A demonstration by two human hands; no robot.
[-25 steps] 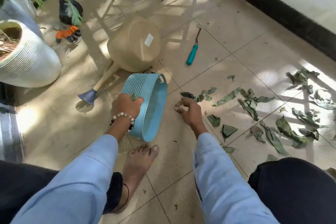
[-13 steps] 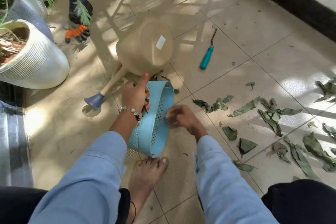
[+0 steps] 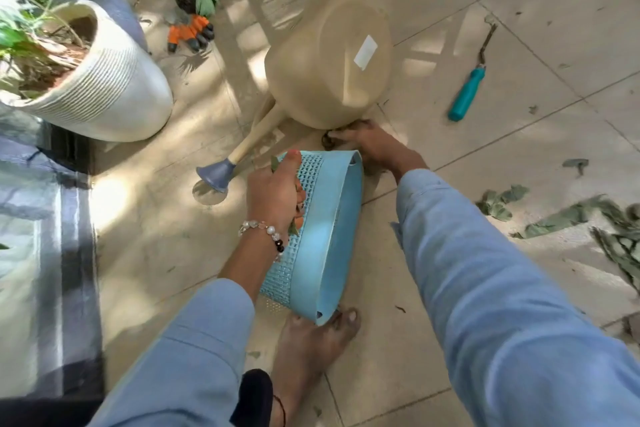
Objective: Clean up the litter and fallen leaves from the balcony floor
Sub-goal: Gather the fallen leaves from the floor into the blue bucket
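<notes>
Gathering leaf litter into a basket; entry for the present step.

Item 1, left hand (image 3: 275,192): centre of the frame, fingers curled over the rim of the blue perforated basket (image 3: 322,236), with a few leaf scraps pinched against the rim. The basket stands on its side, lower end against the bare foot (image 3: 313,347); which way its mouth faces cannot be told.

Item 2, right hand (image 3: 367,142): above the basket, reaching to the floor at the foot of the overturned beige watering can (image 3: 329,62). Fingers bent round a small dark clump of debris (image 3: 329,139); whether the clump is gripped or only touched cannot be told, as blur and shadow hide the fingertips.

Item 3, fallen leaves (image 3: 568,218): scattered at the right edge, well apart from the basket; most of the task appears outstanding.

Item 4, bystanders: white ribbed planter (image 3: 114,87) at upper left, orange-tipped glove (image 3: 190,33) above centre, teal-handled hand tool (image 3: 467,94) at upper right.

Handling note, as judgement: sweep the clump out from under the can with bent fingers, close on it fully before lifting, and carry it low and direct into the basket. Keep the left hand firm so the basket does not roll, and bring the basket nearer the right-hand leaves afterwards.
</notes>
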